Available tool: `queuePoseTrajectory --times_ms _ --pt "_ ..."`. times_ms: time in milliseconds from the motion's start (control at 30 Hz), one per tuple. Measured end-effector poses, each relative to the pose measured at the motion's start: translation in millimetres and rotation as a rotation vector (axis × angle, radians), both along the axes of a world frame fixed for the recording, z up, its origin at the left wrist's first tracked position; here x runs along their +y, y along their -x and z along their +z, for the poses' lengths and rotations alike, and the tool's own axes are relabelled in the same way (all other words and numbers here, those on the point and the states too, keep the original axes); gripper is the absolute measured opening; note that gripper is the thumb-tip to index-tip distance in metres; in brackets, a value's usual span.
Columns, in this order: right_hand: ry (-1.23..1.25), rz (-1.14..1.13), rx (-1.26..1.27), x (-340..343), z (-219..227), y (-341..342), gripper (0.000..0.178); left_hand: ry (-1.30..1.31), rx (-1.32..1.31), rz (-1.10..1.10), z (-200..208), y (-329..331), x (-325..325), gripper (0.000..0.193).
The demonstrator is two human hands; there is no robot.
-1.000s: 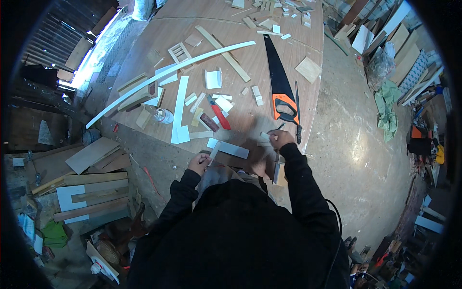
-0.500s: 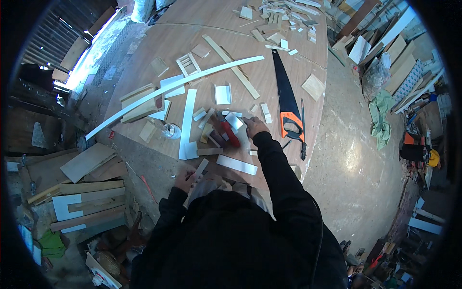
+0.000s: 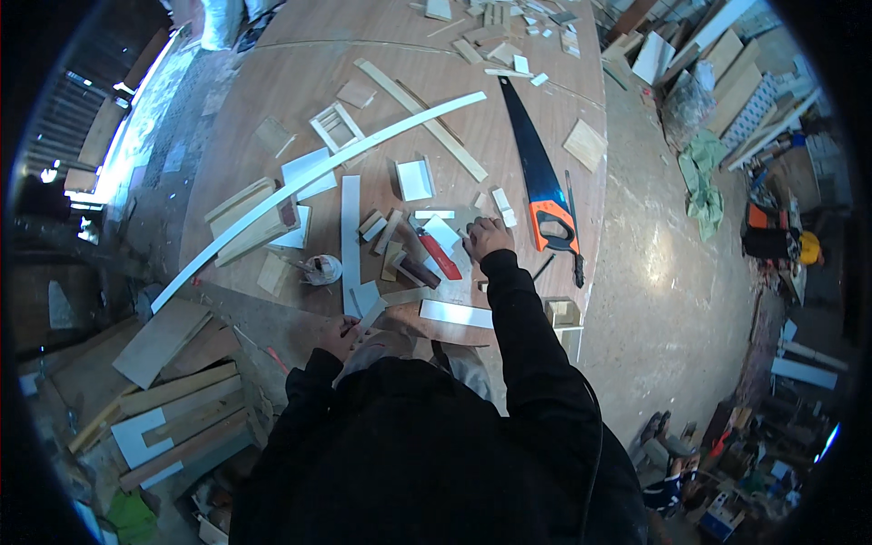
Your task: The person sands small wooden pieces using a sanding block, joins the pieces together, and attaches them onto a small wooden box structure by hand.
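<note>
Wooden strip, pinched in my left hand at the near edge of the brown table: probably light, stiff, best taken by its long edges; my right hand, fingers narrow beside a red-handled tool, contents I cannot tell; tabletop offcuts, scattered; concrete floor, boards at left

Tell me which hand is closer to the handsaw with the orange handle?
Right: the right hand is over the table, just left of the handsaw, not touching it; the left hand is much farther left, near the table's near edge.
</note>
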State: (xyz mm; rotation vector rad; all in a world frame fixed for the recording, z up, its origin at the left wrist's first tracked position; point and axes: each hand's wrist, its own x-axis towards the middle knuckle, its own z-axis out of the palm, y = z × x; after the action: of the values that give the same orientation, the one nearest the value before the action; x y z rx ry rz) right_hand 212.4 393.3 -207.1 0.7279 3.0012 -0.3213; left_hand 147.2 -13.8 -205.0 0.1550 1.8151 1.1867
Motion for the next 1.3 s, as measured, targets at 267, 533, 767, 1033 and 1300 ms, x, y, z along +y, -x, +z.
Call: queuePoseTrajectory --times_ms 267,533,767,1033,1300 --pt "0.855 -0.407 0.489 3.5 8.0 -82.0 0.026 -0.126 0.083 -0.238 -0.3 10.2 71.0 0.020" --pt "1.143 -0.586 0.723 -18.2 112.6 -150.1 0.021 -0.173 0.479 -0.584 3.5 -11.9 169.4 0.014" --pt "1.536 -0.796 0.846 -12.9 157.1 -205.6 0.020 -0.211 0.987 -0.616 10.9 -38.5 233.6 0.018" --pt "2.074 -0.666 0.648 22.9 177.0 -236.6 0.018 -0.600 0.146 -0.520 151.9 -115.3 311.0 0.026" --pt "2.067 -0.433 0.177 48.3 138.8 -259.5 0.021 -0.479 0.140 -0.198 155.2 -191.7 292.0 0.025"
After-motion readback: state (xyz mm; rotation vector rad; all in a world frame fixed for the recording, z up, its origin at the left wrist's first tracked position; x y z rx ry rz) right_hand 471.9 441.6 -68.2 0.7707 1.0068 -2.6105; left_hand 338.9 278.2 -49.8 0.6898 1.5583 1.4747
